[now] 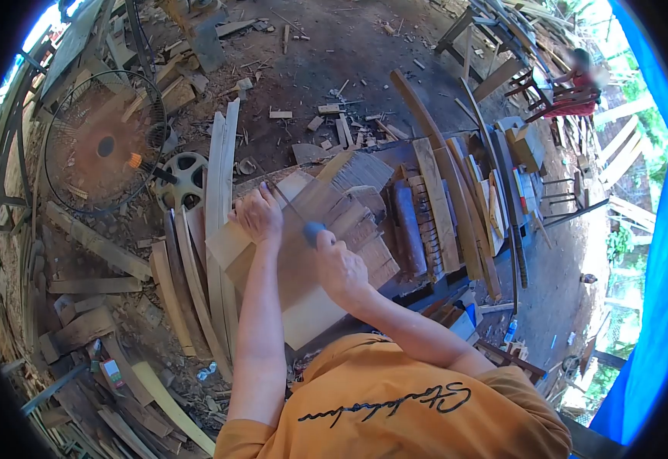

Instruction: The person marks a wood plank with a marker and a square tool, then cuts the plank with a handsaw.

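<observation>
Outdoors, over a dirt yard strewn with offcuts. Far left, at about ten o'clock, a round wire fan [106,144] with an orange hub, and just beside it at its four o'clock a pale wheel-shaped casting [187,176]. Next rightward, long curved wooden slats [219,229] leaning from twelve down to six o'clock, running under the edge of the work. Then the left hand [258,215], fingers curled and pressed down on the upper left part of a flat wooden board [311,306], holding it steady. Right of that, at roughly the hand's four o'clock, the right hand [337,264], closed tight around the blue handle of a thin file [292,206], whose dark blade slants up toward eleven o'clock across the board. Further right, a stack of carved brown planks [441,206] on a workbench, well apart from both hands. At two o'clock, far off, another person [579,76] seated among chairs. Far right edge, a blue tarp [659,291].
</observation>
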Motion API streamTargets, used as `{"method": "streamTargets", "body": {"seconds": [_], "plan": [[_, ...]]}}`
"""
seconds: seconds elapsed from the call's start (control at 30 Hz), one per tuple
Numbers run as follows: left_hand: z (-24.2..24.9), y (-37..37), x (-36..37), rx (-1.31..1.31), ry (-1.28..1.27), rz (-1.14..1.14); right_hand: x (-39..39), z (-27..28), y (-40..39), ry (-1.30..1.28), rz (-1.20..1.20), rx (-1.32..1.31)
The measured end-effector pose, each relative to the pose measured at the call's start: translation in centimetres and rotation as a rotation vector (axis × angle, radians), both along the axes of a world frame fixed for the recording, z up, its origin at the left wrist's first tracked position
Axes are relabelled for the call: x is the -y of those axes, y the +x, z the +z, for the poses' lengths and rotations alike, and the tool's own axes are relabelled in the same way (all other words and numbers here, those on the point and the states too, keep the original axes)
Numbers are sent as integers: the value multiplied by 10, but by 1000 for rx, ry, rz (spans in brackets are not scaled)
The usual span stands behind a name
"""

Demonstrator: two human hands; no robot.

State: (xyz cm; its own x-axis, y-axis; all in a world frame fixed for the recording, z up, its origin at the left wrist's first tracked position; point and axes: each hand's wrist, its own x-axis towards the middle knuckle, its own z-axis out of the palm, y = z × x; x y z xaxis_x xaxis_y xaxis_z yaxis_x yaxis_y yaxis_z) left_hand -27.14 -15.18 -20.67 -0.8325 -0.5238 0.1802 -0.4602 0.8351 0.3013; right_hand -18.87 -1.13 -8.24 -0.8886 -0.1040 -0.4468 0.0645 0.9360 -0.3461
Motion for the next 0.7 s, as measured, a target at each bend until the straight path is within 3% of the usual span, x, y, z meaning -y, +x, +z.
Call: {"method": "streamTargets", "body": {"seconds": [0.2,0.43,0.5,0.6,0.7], "plan": [[8,-2,-1,57,50,9,22,-18,-37,-53,63,-83],[-2,0,2,-56,9,-13,3,-3,2,22,-9,56],[-2,0,2,-42,22,-13,17,-23,-19,-64,38,-137],[0,0,2,-21,9,-8,32,-23,-49,-43,75,-78],[-8,-1,3,-68,-27,-14,15,-26,-24,-46,29,-113]]}}
